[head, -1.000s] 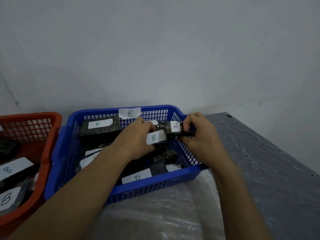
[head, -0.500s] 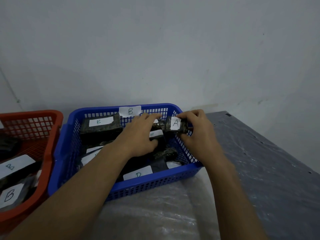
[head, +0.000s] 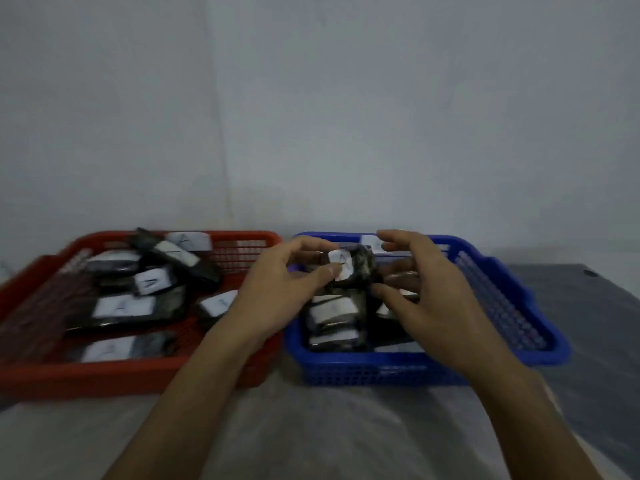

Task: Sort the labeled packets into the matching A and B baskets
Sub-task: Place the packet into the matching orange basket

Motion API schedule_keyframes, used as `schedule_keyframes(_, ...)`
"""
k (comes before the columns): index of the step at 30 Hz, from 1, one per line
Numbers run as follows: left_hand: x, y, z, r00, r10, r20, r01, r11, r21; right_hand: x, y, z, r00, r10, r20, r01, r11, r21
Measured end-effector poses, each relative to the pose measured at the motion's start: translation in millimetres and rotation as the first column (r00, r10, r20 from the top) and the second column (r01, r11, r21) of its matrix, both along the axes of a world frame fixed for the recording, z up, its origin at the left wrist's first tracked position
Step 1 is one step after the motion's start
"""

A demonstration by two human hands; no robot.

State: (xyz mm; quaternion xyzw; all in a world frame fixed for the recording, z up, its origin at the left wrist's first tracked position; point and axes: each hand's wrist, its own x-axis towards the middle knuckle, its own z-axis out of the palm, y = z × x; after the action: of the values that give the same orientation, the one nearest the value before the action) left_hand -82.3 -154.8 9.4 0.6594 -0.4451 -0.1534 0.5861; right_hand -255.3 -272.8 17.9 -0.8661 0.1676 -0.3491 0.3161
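My left hand (head: 277, 296) pinches a small dark packet with a white A label (head: 360, 268) above the blue basket's (head: 381, 372) left part. Just right of that packet is my right hand (head: 433, 296), fingers spread and holding nothing; whether its thumb touches the packet is unclear. Several dark packets with white labels (head: 332, 313) lie in the blue basket under both hands. To the left, the red basket (head: 104, 375) holds several labeled packets (head: 121, 306). Their letters are blurred, and a few look like A.
The two baskets stand side by side, almost touching, against a plain grey wall. A crinkled clear plastic sheet (head: 311, 438) covers the table in front of them. The dark table top (head: 595, 323) shows to the right of the blue basket.
The A packet has passed from my right hand to my left, and my right hand has opened. The view has swung left, bringing the whole red basket into sight.
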Motion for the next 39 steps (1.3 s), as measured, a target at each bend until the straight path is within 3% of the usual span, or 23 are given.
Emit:
schedule_keyframes(6,58,111,-7,0.905,0.406,0.126,-0.413,0.910,0.033,66,68,-4,0.974,0.187,-0.130,-0.194,0.980,-0.050)
schedule_keyframes(10,90,138,-17,0.813,0.541,0.214,-0.574,0.807,0.140,108,82,-10,0.965,0.157,-0.212,-0.166,0.986,-0.024)
schedule_keyframes(14,114,146,-24,0.754,0.580,0.310,-0.652,0.717,0.245,141,81,-11,0.945,0.076,-0.317,-0.100,0.993,-0.060)
schedule_keyframes(18,120,147,-27,0.768,0.563,0.305,-0.640,0.660,0.394,157,80,-13,0.932,-0.009,-0.361,-0.012,0.998,-0.057)
schedule_keyframes(25,128,156,-23,0.776,0.525,0.351,-0.627,0.574,0.527,180,90,-23,0.806,0.122,-0.579,-0.173,0.984,-0.034)
schedule_keyframes(29,131,163,-21,0.782,0.540,0.312,-0.615,0.586,0.527,190,93,-24,0.781,0.116,-0.614,-0.231,0.967,-0.111)
schedule_keyframes(34,130,159,-17,0.715,0.603,0.355,-0.691,0.687,0.224,199,92,-25,0.734,0.118,-0.669,-0.261,0.958,-0.117)
schedule_keyframes(39,117,136,-17,0.781,0.516,0.351,-0.594,0.788,0.162,198,89,-31,0.746,0.133,-0.652,-0.281,0.951,-0.128)
